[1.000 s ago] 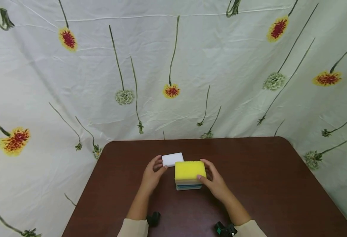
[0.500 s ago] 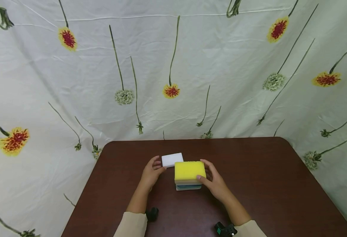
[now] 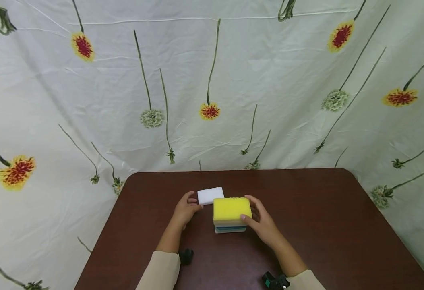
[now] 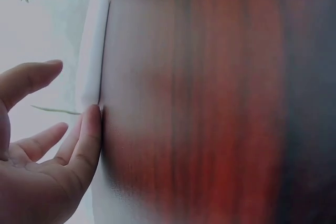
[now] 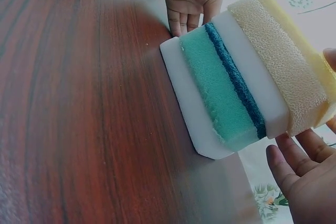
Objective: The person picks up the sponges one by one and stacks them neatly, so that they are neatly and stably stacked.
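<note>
Near the table's middle stands a stack of sponges. From the bottom come a white sponge [image 5: 186, 100], a teal sponge [image 5: 218, 87] with a dark blue scrubbing layer, another white sponge [image 5: 254, 72], then a yellow and beige sponge [image 3: 231, 208] on top. My right hand [image 3: 266, 225] grips this top sponge at its right end, thumb at the front corner and fingers behind. A separate white sponge [image 3: 210, 195] lies flat behind and left of the stack. My left hand [image 3: 185, 210] is beside it, fingers relaxed, fingertips [image 4: 92, 115] right at its left end.
The brown wooden table [image 3: 317, 225] has rounded far corners. Behind it hangs a white cloth [image 3: 183, 80] printed with flowers. Dark wrist devices [image 3: 186, 256] are worn on both arms, next to cream sleeves [image 3: 159, 270].
My left hand has drawn very slightly left and its forearm has shifted, with the thumb closer to the fingers. The sponges and my right hand stay in place.
</note>
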{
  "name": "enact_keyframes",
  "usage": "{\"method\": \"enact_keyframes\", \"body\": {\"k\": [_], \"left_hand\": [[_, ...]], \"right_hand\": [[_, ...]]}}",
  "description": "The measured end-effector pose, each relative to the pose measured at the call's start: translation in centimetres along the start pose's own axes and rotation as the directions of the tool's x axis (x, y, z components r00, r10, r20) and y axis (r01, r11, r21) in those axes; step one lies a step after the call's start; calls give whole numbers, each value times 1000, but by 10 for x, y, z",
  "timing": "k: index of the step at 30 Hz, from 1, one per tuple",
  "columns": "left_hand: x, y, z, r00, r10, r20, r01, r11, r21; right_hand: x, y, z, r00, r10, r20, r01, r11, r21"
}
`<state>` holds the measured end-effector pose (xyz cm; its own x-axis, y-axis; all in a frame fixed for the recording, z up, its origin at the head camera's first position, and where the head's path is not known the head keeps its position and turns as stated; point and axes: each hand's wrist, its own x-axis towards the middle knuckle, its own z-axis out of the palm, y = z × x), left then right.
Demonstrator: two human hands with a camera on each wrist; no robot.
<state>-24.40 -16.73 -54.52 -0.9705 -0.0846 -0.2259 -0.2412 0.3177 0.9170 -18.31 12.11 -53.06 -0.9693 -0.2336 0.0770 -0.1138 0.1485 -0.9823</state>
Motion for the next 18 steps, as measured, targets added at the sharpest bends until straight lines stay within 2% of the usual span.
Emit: {"method": "enact_keyframes", "body": {"k": [10, 18], "left_hand": [[11, 0, -4, 999, -37, 21, 35, 995, 90], [17, -1, -8, 998, -39, 56, 31, 990, 137]], "right_hand": [[-1, 0, 0, 1000, -7, 7, 7, 1000, -1], [-1, 0, 0, 999, -35, 7, 35, 999, 8]]}}
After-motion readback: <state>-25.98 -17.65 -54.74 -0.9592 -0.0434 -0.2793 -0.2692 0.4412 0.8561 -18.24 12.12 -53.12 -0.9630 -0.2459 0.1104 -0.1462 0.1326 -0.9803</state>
